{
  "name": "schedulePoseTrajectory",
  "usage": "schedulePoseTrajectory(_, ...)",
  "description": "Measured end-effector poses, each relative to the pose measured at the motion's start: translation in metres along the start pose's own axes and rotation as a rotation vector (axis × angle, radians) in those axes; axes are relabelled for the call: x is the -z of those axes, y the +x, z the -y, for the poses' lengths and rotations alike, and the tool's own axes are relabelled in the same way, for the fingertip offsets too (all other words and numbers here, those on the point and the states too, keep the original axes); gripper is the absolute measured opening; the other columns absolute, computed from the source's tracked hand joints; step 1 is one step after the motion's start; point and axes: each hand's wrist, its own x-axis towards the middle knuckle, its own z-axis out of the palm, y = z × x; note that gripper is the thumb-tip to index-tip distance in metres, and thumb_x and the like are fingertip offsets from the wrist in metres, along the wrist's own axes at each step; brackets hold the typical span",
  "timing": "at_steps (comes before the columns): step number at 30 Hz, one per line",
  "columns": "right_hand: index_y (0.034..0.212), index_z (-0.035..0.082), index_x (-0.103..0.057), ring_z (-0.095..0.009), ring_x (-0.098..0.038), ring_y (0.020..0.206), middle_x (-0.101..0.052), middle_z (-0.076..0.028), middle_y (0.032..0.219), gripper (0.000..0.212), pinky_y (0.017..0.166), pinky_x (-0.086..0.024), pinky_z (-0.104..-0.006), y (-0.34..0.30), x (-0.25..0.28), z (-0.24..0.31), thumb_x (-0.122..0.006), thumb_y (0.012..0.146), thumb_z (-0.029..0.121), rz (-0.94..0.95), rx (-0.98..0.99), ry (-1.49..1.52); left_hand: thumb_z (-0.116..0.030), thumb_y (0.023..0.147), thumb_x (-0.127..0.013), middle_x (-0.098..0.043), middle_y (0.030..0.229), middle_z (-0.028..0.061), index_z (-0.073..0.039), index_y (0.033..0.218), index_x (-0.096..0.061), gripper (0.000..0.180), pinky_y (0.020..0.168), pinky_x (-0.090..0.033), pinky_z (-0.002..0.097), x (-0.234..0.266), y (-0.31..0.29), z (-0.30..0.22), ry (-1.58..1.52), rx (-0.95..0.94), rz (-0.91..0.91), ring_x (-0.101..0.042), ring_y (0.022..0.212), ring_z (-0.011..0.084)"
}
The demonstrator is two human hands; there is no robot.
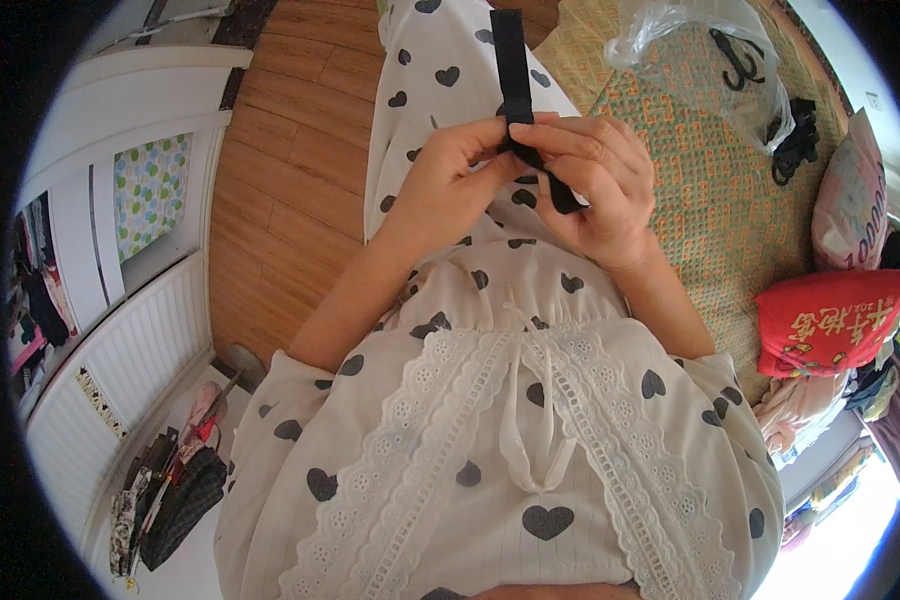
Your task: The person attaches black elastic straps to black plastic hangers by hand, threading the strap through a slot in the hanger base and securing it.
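Above the skirt of the white dress (470, 530) with dark hearts, both hands work on a black strip (513, 65). The strip's straight length stands out past the fingers, away from the dress's bodice, while a shorter length bends down toward the right palm; whether these are one piece or two cannot be told. The left hand (460, 175) has its grip pinched on the strip, thumb and fingers together; the right hand (602, 190) has its grip clasped on the strip too, fingers curled around the bent part. To the right of the dress spreads a woven mat (700, 240), bearing a clear plastic bag (655, 52) with a black hooked piece (738, 70), and a black bundle (795, 145) beside the bag. Farther right of the dress sit a pink cushion (848, 205) and a red cushion (820, 322). Left of the dress runs the wooden floor (280, 180).
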Motion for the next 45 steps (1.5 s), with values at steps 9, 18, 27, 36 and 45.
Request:
schedulePoseTrajectory(9,0.073,0.005,-0.048,-0.026,-0.064,0.088,-0.067,-0.009,0.100,0.028,0.075,-0.051,-0.0367,0.003,0.004,0.003,-0.069,0.055,0.011,0.057,-0.011,-0.035,0.003,0.088,-0.045,-0.064,0.099,0.0060,0.005,0.114,-0.057,0.029,0.081,-0.046,0.0219,-0.010,0.001,-0.003,-0.053,-0.029,-0.067,-0.058,0.088,0.0090)
schedulePoseTrajectory(18,0.079,0.003,-0.058,-0.027,-0.062,0.089,-0.067,-0.009,0.100,0.019,0.079,-0.049,-0.0365,0.009,0.009,0.012,-0.067,0.063,0.005,0.082,-0.313,0.102,0.005,0.088,-0.042,-0.063,0.106,0.0079,0.004,0.122,-0.052,0.035,0.086,-0.046,0.0238,-0.006,0.001,-0.002,-0.087,-0.074,-0.041,-0.058,0.094,0.0112)
schedulePoseTrajectory(27,0.091,0.001,-0.062,-0.022,-0.061,0.085,-0.066,-0.008,0.092,0.019,0.079,-0.048,-0.0327,0.003,0.010,0.005,-0.064,0.073,-0.001,0.075,-0.286,0.375,0.005,0.084,-0.049,-0.064,0.105,0.0092,0.001,0.114,-0.059,0.032,0.086,-0.046,0.0267,0.001,0.002,-0.015,0.149,-0.150,-0.161,-0.060,0.097,0.0154)
schedulePoseTrajectory(36,0.092,0.000,-0.063,-0.008,-0.048,0.073,-0.055,-0.002,0.088,0.015,0.065,-0.038,-0.0229,-0.002,-0.003,-0.003,-0.068,0.078,0.005,-0.059,-0.777,0.809,0.000,0.077,-0.055,-0.063,0.080,0.0098,-0.004,0.093,-0.062,0.018,0.086,-0.043,0.0442,0.005,-0.001,-0.027,0.856,-0.445,-0.085,-0.058,0.074,0.0304)
schedulePoseTrajectory(45,0.086,0.000,-0.065,-0.007,-0.054,0.076,-0.062,-0.001,0.077,0.010,0.070,-0.042,-0.0202,-0.010,-0.013,-0.009,-0.067,0.081,0.008,-0.024,-1.020,0.955,-0.004,0.075,-0.061,-0.065,0.077,0.0061,-0.007,0.091,-0.063,0.016,0.092,-0.041,0.0437,0.005,-0.005,-0.029,0.886,-0.416,-0.213,-0.061,0.068,0.0242)
